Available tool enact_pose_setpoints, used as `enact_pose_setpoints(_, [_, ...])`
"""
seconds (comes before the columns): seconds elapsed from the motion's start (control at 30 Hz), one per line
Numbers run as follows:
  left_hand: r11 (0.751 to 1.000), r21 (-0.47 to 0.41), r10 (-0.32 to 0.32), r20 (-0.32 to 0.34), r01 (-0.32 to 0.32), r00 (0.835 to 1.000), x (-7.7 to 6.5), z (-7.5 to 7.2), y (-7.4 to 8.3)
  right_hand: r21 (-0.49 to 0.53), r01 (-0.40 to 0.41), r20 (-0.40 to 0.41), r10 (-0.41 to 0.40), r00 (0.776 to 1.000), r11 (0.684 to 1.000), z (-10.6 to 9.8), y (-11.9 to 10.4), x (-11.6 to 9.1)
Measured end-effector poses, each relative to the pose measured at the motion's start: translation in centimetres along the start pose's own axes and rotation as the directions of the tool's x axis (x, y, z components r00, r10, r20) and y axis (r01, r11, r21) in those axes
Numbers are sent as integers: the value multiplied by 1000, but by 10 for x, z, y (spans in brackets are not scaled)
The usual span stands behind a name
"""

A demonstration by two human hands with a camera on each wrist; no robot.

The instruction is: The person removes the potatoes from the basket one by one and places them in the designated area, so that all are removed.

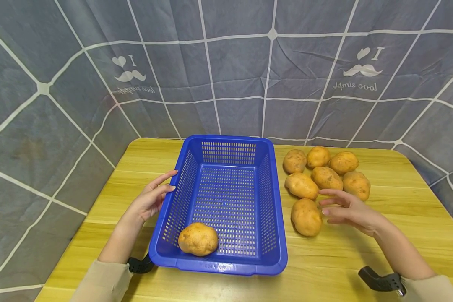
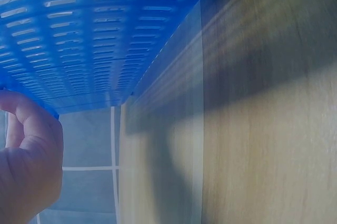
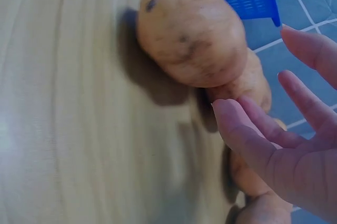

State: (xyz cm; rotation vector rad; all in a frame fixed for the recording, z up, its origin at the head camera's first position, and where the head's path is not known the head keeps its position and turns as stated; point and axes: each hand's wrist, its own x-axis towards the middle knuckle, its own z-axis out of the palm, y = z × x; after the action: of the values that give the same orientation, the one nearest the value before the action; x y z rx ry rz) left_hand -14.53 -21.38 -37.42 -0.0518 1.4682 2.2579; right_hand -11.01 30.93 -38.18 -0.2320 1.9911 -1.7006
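A blue plastic basket (image 1: 226, 268) with slotted walls stands on the table in the head view. One potato (image 1: 198, 239) lies inside it at the near left corner. My left hand (image 1: 151, 200) holds the basket's left rim, fingertips at the edge; in the left wrist view the hand (image 2: 31, 155) is curled beside the slotted wall (image 2: 105, 34). To the right of the basket, my right hand (image 1: 349, 212) hovers with spread, relaxed fingers beside the nearest potato (image 1: 306, 217). The right wrist view shows that potato (image 3: 192, 34) just ahead of the fingertips, with nothing in the hand.
Several more potatoes (image 1: 326, 178) lie clustered behind the nearest one, right of the basket. The yellow wooden table (image 1: 400, 201) meets a grey curtain (image 1: 238, 79) with white lines at its back and sides. Dark straps (image 1: 381, 281) circle both wrists.
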Motion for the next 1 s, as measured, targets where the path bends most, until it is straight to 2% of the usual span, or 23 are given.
enact_pose_setpoints(0.2, [1000,0,-3,-1,3,1000,1,0,0,-28,22,0,-22,1000,999,-2,-10,2])
enact_pose_setpoints(0.53, [1000,-11,1,3,-1,1000,1,0,0,-7,49,29,-49,998,999,-2,-32,11])
enact_pose_setpoints(1.0, [1000,-13,1,18,-1,1000,1,-2,-1,-42,42,47,-40,998,998,15,-70,27])
